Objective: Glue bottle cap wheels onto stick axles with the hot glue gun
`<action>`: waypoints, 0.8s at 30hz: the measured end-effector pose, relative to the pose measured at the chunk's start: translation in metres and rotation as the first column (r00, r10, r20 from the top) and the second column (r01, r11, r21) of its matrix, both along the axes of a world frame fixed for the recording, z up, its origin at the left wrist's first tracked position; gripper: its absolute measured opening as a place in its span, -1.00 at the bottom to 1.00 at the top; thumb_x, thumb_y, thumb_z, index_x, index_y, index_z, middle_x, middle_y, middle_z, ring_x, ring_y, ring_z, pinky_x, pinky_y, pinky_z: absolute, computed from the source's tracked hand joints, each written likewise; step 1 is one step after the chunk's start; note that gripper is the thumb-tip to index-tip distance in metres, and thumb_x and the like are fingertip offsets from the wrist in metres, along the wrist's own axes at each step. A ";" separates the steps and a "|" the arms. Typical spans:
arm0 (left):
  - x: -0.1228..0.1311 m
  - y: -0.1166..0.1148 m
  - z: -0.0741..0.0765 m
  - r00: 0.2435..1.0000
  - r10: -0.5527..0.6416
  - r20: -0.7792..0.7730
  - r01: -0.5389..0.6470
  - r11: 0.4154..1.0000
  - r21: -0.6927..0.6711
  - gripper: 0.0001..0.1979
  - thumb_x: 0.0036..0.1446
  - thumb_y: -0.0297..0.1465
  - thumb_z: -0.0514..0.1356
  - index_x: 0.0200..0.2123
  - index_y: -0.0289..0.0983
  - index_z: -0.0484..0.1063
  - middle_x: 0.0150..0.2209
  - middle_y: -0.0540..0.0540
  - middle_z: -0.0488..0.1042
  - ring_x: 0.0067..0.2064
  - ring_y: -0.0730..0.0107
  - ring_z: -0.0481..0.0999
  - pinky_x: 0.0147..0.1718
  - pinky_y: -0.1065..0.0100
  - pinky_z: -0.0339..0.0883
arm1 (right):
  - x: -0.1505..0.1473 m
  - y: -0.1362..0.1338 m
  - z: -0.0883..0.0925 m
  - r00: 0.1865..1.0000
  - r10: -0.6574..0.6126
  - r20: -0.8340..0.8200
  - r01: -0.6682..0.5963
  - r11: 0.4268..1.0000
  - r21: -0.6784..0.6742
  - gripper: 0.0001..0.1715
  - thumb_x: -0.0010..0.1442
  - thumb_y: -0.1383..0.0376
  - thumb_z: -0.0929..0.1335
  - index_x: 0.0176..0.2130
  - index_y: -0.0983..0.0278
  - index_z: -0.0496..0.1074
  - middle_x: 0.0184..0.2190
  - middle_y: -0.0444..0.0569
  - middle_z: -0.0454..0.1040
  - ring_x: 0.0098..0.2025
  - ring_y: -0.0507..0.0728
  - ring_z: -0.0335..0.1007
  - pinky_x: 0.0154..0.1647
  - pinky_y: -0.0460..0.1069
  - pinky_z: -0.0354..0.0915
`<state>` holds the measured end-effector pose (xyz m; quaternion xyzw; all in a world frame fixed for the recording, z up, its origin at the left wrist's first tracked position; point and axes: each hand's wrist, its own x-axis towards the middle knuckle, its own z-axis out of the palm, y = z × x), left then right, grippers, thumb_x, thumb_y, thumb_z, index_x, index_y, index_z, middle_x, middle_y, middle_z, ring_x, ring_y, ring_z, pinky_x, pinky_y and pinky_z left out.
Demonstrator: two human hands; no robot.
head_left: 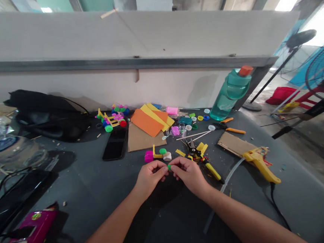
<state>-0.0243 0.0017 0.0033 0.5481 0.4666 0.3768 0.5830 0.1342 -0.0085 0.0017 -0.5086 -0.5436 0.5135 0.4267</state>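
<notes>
Between the fingertips of both hands is a small green piece (169,167), mostly covered, so its kind does not show. My left hand (152,174) pinches it from one side and my right hand (189,172) from the other. Just beyond the fingers lies a small toy vehicle (158,156) with yellow sticks and pink, green and white round parts. To the right of my right hand are pliers (192,149) with dark jaws, a yellow-handled tool (213,171) and several short yellow pieces.
A yellow glue gun (262,165) with a long glue stick rests on cardboard at right. Behind are a teal bottle (227,95), orange paper (146,122), bottle caps, a finished-looking colourful toy (113,119) and a phone (115,144). A black bag (49,117) sits at left.
</notes>
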 end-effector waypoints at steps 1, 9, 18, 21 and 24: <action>0.000 0.000 0.000 1.000 0.002 0.004 -0.001 1.000 -0.008 -0.83 0.00 -0.31 0.22 -0.43 -0.33 0.43 -0.52 0.01 0.44 -0.54 0.54 0.34 -0.51 0.46 0.22 | 0.000 0.000 0.000 1.000 -0.002 0.001 0.002 1.000 -0.001 -0.86 0.06 0.27 0.32 -0.37 0.29 0.43 -0.58 -0.16 0.37 -0.56 -0.02 0.26 -0.56 -0.12 0.23; -0.001 0.003 -0.002 0.996 0.077 0.040 -0.077 0.997 0.001 -0.82 0.01 -0.31 0.22 -0.45 -0.33 0.41 -0.52 0.02 0.41 -0.56 0.53 0.34 -0.53 0.44 0.23 | 0.000 0.001 -0.004 0.995 0.009 -0.102 -0.007 1.000 0.015 -0.74 0.11 0.23 0.30 -0.20 0.29 0.42 -0.50 -0.13 0.41 -0.53 -0.02 0.29 -0.56 -0.12 0.26; 0.002 0.003 0.000 0.997 0.068 0.029 -0.067 0.998 -0.018 -0.83 -0.01 -0.31 0.23 -0.46 -0.33 0.41 -0.54 0.03 0.41 -0.57 0.55 0.33 -0.55 0.46 0.22 | 0.001 0.001 -0.005 0.999 -0.002 -0.052 0.003 1.000 0.019 -0.83 0.08 0.22 0.33 -0.34 0.28 0.43 -0.57 -0.15 0.38 -0.54 0.00 0.29 -0.55 -0.11 0.25; 0.002 0.002 0.000 0.998 0.054 0.022 -0.054 0.999 -0.004 -0.83 0.00 -0.32 0.23 -0.46 -0.32 0.41 -0.54 0.03 0.42 -0.57 0.55 0.33 -0.54 0.46 0.22 | 0.001 0.001 -0.003 0.999 -0.012 -0.044 0.013 1.000 0.022 -0.82 0.08 0.22 0.33 -0.36 0.29 0.43 -0.58 -0.15 0.38 -0.55 -0.01 0.28 -0.55 -0.11 0.25; 0.001 0.002 -0.001 0.998 0.052 0.022 -0.052 0.999 0.004 -0.83 0.00 -0.31 0.22 -0.46 -0.32 0.41 -0.54 0.03 0.42 -0.57 0.55 0.33 -0.54 0.46 0.22 | 0.001 0.001 0.000 0.998 -0.015 -0.064 0.016 1.000 0.015 -0.81 0.07 0.21 0.33 -0.35 0.29 0.43 -0.59 -0.16 0.37 -0.57 -0.01 0.27 -0.57 -0.12 0.25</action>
